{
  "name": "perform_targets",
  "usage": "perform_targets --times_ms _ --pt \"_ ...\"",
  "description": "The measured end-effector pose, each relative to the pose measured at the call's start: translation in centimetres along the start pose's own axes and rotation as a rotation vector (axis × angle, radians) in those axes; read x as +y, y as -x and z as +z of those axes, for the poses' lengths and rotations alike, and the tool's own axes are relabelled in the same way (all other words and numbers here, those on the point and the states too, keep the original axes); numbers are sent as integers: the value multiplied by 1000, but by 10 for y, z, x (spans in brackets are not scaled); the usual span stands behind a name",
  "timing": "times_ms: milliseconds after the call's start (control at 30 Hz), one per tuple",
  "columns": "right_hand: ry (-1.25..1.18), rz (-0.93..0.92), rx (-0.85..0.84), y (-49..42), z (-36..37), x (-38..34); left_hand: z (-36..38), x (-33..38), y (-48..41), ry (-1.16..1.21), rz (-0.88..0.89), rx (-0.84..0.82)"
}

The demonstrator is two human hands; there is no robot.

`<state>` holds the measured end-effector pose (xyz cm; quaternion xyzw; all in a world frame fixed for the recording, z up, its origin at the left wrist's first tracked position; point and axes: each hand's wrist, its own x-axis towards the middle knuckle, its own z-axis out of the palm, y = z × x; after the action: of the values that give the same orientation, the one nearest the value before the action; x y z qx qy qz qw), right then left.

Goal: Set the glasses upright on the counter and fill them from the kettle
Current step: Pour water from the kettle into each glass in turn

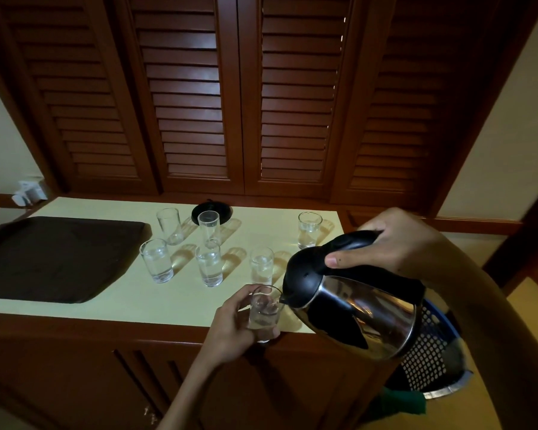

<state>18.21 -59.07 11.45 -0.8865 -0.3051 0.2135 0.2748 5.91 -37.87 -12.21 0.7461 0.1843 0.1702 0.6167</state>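
Observation:
A steel kettle (364,311) with a black lid and handle is tilted, its spout at the rim of a small clear glass (265,311). My right hand (395,243) grips the kettle's handle. My left hand (236,324) holds that glass at the counter's front edge; water sits in it. Several other clear glasses stand upright on the pale counter (143,299): one at the far right (308,229), three in a near row (156,259) (209,262) (262,265), and two behind (169,225) (208,224). Most hold water.
A dark tray (53,259) lies on the counter's left part. The kettle's black base (224,210) sits at the back by the louvred wooden doors (193,103). A perforated bin (429,367) stands on the floor to the right, below the kettle.

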Motion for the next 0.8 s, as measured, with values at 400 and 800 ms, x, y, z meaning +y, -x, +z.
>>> perform_targets --times_ms 400,800 --pt "-22 -21 11 -5 -3 6 3 1 -2 -36 32 2" --pt "-265 67 109 -5 0 39 4 5 -7 -48 19 1"
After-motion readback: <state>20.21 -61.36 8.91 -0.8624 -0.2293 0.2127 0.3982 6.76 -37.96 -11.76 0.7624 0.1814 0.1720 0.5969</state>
